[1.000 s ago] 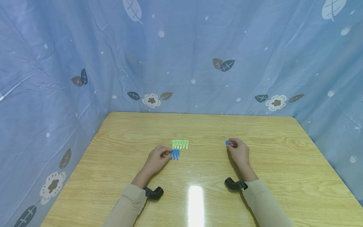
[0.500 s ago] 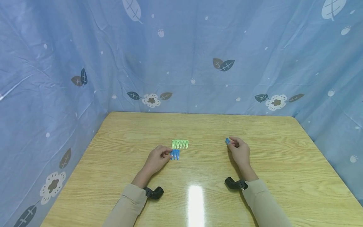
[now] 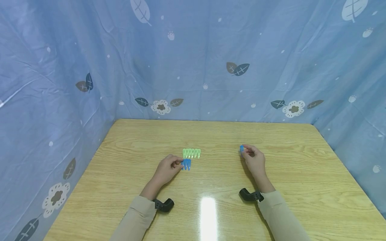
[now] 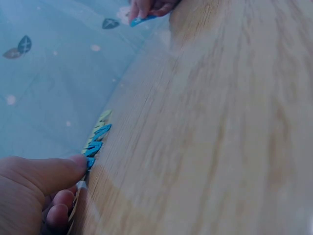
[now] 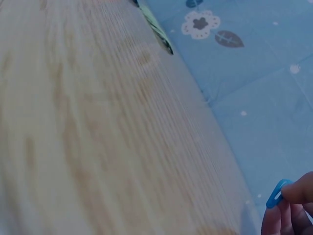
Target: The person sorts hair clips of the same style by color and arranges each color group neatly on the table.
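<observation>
Blue snap hair clips (image 3: 187,164) lie side by side on the table, just below a row of several green snap hair clips (image 3: 191,153). My left hand (image 3: 167,169) is at the left end of the blue row, pinching the end clip between thumb and index finger; the thumb partly covers that clip (image 4: 90,162) in the left wrist view. Well to the right, my right hand (image 3: 255,162) holds another blue hair clip (image 3: 242,148) by its lower part. The right wrist view shows this clip (image 5: 276,192) pinched by the thumb against the fingers, its rounded end sticking out.
The wood-grain table (image 3: 217,180) spreads under both hands. A blue curtain (image 3: 193,90) with leaf and flower prints hangs behind it and along both sides. Each wrist carries a black camera mount (image 3: 164,205). A bright light reflection (image 3: 208,217) lies near the front.
The clip in my right hand has turned and now shows more of its length above the fingertips; the right fingers have shifted slightly. My left hand and the clip rows stay put.
</observation>
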`<action>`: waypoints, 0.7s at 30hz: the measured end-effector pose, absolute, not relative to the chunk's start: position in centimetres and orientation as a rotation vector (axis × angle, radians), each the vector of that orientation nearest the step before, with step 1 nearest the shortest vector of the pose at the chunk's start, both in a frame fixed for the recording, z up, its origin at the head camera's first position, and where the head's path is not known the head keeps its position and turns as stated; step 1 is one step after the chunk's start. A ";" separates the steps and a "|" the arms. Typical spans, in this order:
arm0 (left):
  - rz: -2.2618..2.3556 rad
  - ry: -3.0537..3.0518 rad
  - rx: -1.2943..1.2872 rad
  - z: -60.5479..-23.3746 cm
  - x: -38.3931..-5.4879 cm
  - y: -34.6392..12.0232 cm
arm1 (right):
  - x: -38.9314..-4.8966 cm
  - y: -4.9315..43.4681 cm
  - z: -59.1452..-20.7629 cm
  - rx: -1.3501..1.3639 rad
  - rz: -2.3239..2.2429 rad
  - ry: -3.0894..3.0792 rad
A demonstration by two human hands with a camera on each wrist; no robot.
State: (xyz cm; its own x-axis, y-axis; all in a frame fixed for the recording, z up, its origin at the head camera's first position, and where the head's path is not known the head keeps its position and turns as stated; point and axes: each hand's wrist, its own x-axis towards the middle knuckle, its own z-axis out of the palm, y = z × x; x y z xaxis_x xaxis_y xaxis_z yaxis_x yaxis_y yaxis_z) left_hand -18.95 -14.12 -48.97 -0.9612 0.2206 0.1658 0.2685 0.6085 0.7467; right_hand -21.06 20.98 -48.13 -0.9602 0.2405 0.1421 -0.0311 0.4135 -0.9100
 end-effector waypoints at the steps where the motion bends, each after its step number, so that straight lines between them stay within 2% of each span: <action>1: -1.297 -2.768 -0.421 -49.0 -19.0 -14.1 | -21.0 21.0 -48.1 -0.181 1.593 -2.414; 21: -1.283 -2.777 -0.412 -48.8 -18.9 -14.0 | -20.9 20.4 -47.6 -0.143 1.878 -2.339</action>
State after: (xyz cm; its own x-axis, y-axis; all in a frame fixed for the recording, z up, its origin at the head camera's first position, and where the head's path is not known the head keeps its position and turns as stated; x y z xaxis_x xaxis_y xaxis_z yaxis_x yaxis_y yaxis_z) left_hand -18.89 -14.04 -48.79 -0.9629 0.2168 0.1606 0.2628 0.6192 0.7399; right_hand -20.90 20.40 -47.64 -0.9859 0.1602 0.0480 -0.0123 0.2168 -0.9761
